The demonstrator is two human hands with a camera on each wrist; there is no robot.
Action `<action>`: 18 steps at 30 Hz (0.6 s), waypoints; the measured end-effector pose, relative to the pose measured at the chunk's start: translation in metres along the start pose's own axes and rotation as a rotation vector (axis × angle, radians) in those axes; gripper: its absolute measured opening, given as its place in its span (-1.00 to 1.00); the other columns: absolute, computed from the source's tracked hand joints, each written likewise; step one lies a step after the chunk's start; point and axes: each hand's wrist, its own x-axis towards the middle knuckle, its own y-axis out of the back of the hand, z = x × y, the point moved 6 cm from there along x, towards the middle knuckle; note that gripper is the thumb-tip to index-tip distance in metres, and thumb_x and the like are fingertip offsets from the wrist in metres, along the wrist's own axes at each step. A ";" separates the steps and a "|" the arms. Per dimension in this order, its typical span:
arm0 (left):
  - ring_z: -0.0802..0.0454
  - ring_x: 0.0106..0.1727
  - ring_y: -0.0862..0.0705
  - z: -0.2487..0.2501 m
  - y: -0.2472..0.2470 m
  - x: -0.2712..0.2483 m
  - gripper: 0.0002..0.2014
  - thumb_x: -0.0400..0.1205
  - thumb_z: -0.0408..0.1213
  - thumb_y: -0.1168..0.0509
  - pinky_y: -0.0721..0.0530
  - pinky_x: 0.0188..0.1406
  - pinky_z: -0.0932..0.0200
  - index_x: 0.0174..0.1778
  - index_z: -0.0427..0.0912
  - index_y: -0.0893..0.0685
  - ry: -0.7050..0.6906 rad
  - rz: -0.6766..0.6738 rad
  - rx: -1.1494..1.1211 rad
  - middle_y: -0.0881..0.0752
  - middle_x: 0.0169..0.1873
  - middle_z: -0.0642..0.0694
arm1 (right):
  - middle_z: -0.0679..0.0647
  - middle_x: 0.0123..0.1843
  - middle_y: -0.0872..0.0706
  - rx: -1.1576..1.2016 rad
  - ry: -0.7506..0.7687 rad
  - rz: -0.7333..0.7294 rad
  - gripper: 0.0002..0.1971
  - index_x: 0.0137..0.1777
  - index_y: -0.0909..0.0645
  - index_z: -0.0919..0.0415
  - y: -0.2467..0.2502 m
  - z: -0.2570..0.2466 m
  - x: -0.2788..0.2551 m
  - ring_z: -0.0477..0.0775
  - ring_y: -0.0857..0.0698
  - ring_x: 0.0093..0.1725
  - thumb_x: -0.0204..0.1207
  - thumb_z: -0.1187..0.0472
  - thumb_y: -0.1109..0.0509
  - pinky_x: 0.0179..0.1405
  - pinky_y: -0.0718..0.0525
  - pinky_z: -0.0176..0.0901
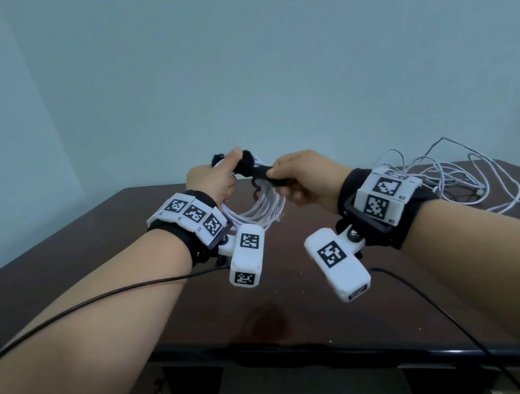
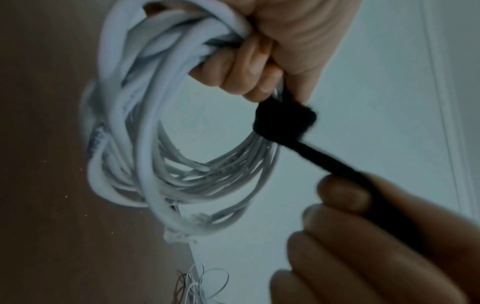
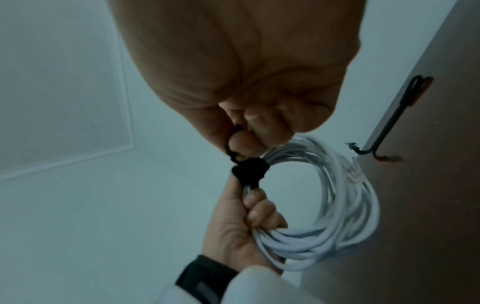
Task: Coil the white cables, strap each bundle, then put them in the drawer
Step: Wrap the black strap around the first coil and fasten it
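Observation:
A coil of white cable [image 1: 261, 208] [image 2: 155, 144] [image 3: 342, 205] hangs above the dark table. My left hand [image 1: 217, 179] [image 2: 259, 61] [image 3: 241, 222] grips the top of the coil, fingers curled round the strands. A black strap [image 1: 253, 166] [image 2: 284, 121] [image 3: 250, 170] is wound round the bundle right beside that grip. My right hand [image 1: 295, 176] [image 2: 363, 226] [image 3: 241, 133] pinches the strap's free end between thumb and fingers and holds it taut, pulled to the right.
A loose tangle of white cables [image 1: 466, 178] [image 2: 200, 288] lies on the right rear of the dark brown table [image 1: 127, 246]. Another black strap [image 3: 394, 115] lies on the table. Black camera leads [image 1: 101, 298] run from both wrists. A pale wall stands behind.

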 end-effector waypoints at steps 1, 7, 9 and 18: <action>0.11 -0.77 -0.21 0.000 0.002 0.001 -0.54 0.51 -0.08 -0.46 -0.15 -0.72 0.38 -0.52 -0.09 -0.33 -0.011 0.011 0.025 -0.30 -0.78 0.04 | 0.09 -0.56 -0.43 0.034 0.029 0.027 -0.69 -0.41 -0.41 0.18 0.003 -0.004 -0.002 -0.03 -0.29 -0.63 0.59 0.32 -0.21 -0.58 -0.21 -0.29; 0.12 -0.77 -0.23 0.007 -0.007 -0.002 -0.57 0.56 -0.11 -0.42 -0.18 -0.72 0.37 -0.52 -0.11 -0.36 -0.106 -0.038 0.100 -0.33 -0.76 0.03 | 0.17 -0.07 -0.56 -0.032 0.221 0.124 -0.82 -0.23 -0.61 0.41 0.008 -0.016 0.001 -0.04 -0.50 -0.06 0.53 0.31 -0.30 -0.13 -0.39 -0.31; 0.13 -0.73 -0.21 0.012 -0.017 -0.008 -0.63 0.59 -0.12 -0.39 -0.16 -0.72 0.37 -0.43 -0.13 -0.39 -0.126 -0.113 0.062 -0.31 -0.68 -0.01 | 0.06 0.14 -0.59 -0.063 0.211 0.082 -0.77 -0.34 -0.61 0.24 0.008 -0.014 0.007 -0.14 -0.47 0.28 0.54 0.38 -0.29 0.16 -0.37 -0.38; 0.20 -0.76 -0.20 0.017 -0.029 -0.017 -0.72 0.61 -0.08 -0.36 -0.13 -0.73 0.35 -0.24 -0.16 -0.45 -0.022 -0.312 -0.021 -0.31 -0.71 0.07 | 0.11 -0.41 -0.42 -0.097 0.202 -0.025 -0.76 -0.61 -0.50 0.07 0.015 0.000 0.005 0.07 -0.43 -0.26 0.23 0.24 -0.40 -0.11 -0.34 -0.10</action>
